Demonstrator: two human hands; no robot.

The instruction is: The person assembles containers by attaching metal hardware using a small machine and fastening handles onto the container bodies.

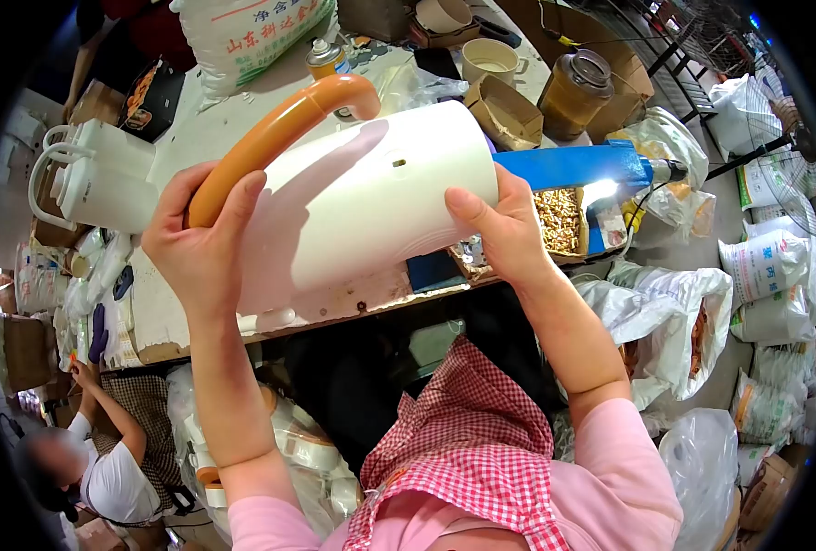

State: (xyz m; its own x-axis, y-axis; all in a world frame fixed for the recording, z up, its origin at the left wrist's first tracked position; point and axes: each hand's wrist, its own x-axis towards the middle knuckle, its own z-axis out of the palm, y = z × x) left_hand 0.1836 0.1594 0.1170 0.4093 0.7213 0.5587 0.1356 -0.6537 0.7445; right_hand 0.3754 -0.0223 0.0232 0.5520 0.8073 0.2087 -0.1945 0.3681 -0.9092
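Note:
A white cylindrical pot body (362, 197) lies on its side in front of me, a small slot showing in its wall. My left hand (201, 216) is closed around the lower end of a curved orange-brown handle (284, 138), which lies along the body's upper left side. My right hand (507, 225) grips the body's right end, thumb on the outer wall and fingers mostly hidden. A blue machine arm (573, 167) with a lit lamp extends from that end to the right. Whether the arm reaches inside the body is hidden.
A box of small brass-coloured parts (559, 220) sits below the blue arm. On the worktable (183, 147) stand a finished white jug (105, 179), a spray can (325, 60), a large printed sack (252, 41) and a lidded jar (575, 92). Another person (118, 468) sits at lower left.

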